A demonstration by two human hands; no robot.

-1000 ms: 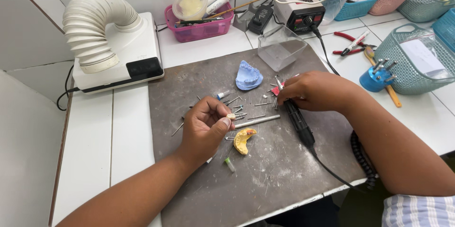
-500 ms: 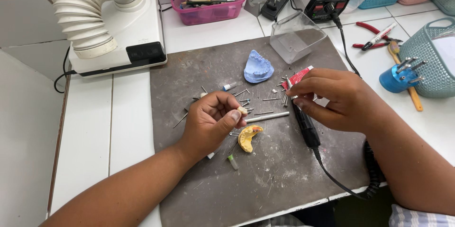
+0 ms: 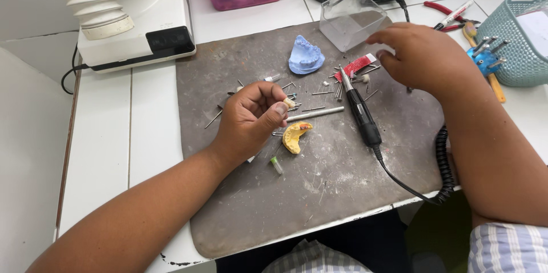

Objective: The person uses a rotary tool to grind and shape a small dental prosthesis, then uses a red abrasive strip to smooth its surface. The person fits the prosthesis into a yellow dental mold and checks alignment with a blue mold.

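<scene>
Bur bit (image 3: 290,103), small and pale, sits pinched in our left hand (image 3: 251,119); right hand (image 3: 425,59) hovers unclenched over red strip (image 3: 357,66), handpiece (image 3: 359,111) and yellow denture (image 3: 297,135) alongside.

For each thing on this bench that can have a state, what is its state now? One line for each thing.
Left hand: closed, pinching a small pale piece at its fingertips.
Right hand: fingers loosely spread above the mat, holding nothing visible.
Black handpiece: lying flat on the grey mat, cord attached.
Blue dental cast: resting on the mat.
Yellow arch piece: lying on the mat.
Clear box: open, tilted.
</scene>
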